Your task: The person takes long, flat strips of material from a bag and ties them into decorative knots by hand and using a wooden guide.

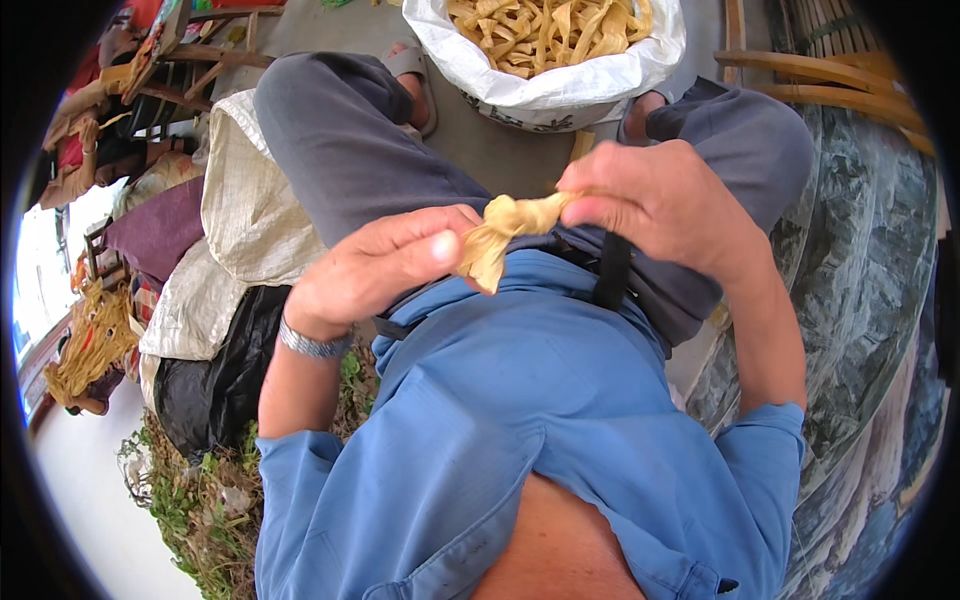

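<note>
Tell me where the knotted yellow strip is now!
In the head view, the knotted yellow strip is just above the picture's middle, between the left hand and the right hand, which pinches its right end.

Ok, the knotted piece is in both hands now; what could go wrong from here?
The right hand pinches only a narrow end of the knotted tan strip, so a hard pull might make it slip or tear there.

If dropped, it would probably land on the blue shirt or grey trousers, not in the white sack.

That sack is open and full of tan strips, with feet close by; a nudge could spill some.
</note>
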Tool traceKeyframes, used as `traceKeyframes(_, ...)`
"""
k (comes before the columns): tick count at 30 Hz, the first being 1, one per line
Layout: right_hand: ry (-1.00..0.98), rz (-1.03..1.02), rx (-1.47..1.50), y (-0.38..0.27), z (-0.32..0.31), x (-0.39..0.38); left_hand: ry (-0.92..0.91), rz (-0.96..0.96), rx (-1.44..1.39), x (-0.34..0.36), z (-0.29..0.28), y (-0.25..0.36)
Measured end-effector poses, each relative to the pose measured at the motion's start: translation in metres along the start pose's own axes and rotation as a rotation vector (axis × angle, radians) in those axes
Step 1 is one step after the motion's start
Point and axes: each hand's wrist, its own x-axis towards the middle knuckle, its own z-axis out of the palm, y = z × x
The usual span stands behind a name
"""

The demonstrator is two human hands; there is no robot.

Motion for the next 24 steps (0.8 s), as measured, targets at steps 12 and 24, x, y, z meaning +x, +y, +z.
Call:
traceKeyframes(12, -0.071, -0.309, -0.421, -0.015, 0.018, -0.004, -0.317, -0.576, 0.254, 0.036, -0.008, 0.008)
traceKeyframes(24, 0.001, -0.267, -0.607, -0.019, 0.002, -0.001, -0.243, -0.455, 0.289, 0.022, -0.021, 0.029)
